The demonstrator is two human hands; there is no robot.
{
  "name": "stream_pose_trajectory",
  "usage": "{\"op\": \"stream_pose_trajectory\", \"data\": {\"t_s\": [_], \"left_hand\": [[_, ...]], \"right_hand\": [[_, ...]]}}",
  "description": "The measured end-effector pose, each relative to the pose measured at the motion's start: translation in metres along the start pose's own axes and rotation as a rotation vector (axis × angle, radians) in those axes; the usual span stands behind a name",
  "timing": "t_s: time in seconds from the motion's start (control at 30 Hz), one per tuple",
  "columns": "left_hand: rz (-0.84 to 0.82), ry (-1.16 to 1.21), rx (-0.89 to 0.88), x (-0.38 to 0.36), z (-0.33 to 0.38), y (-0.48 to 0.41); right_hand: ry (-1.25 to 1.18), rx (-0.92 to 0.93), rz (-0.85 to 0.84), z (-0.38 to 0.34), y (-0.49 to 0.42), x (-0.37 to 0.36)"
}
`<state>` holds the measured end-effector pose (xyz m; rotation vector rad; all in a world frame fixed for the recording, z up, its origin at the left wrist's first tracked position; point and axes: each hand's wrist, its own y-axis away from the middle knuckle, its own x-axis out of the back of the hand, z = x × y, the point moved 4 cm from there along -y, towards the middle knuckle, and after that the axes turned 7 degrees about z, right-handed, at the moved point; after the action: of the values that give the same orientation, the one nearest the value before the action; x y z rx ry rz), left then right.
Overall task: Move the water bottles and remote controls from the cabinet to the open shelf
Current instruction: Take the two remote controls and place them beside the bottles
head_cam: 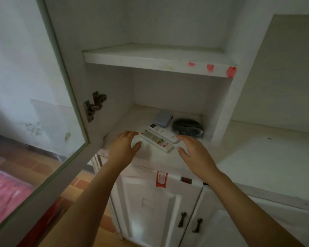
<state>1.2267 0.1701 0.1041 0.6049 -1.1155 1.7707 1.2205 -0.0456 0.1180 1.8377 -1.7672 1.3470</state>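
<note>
The cabinet (pixel 114 90) is white, and its glazed door (pixel 34 86) is swung wide open on the left. Inside, the upper board (pixel 150 57) carries 3 red smears (pixel 230 72) along its front edge. To the right of the cabinet, beyond its side wall, is the open shelf (pixel 266 154), a pale flat surface at about the same level as the cabinet floor. Below are 2 lower doors (pixel 150 211), each with a dark handle (pixel 182 219), and a red-and-white sticker (pixel 161 179) above them.

Both forearms reach in from the bottom of the view. The left hand (pixel 124 145) is released, fingers spread and nearly straight, and lies just left of the remote controls (pixel 157 140). The right hand (pixel 194 152) is likewise released and grasps nothing. Its fingertips are at the right end of the remotes (contact cannot be confirmed).

The 2 remote controls are white and lie flat, side by side and touching, on the cabinet floor near its front edge, between the 2 hands. Behind them a black bundle (pixel 187 129) lies to the right and a small grey-blue box (pixel 163 118) to the left, both near the back wall. A dark metal hinge (pixel 94 105) is fixed to the door's inner edge.
</note>
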Motion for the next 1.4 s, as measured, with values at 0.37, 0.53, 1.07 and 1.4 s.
{"op": "stream_pose_trajectory", "data": {"t_s": [0.37, 0.53, 1.07, 1.4], "left_hand": [[-0.175, 0.061, 0.069, -0.048, -0.017, -0.044], [-0.21, 0.049, 0.124, -0.066, -0.015, -0.057], [-0.125, 0.058, 0.13, -0.08, -0.011, -0.069], [-0.244, -0.009, 0.135, -0.082, -0.016, -0.077]], "right_hand": [[0.069, -0.183, -0.036, 0.028, -0.049, -0.036], [0.053, -0.219, -0.082, 0.04, -0.065, -0.053], [0.071, -0.197, -0.079, 0.052, -0.079, -0.067], [0.106, -0.201, -0.071, 0.051, -0.072, -0.064]]}}
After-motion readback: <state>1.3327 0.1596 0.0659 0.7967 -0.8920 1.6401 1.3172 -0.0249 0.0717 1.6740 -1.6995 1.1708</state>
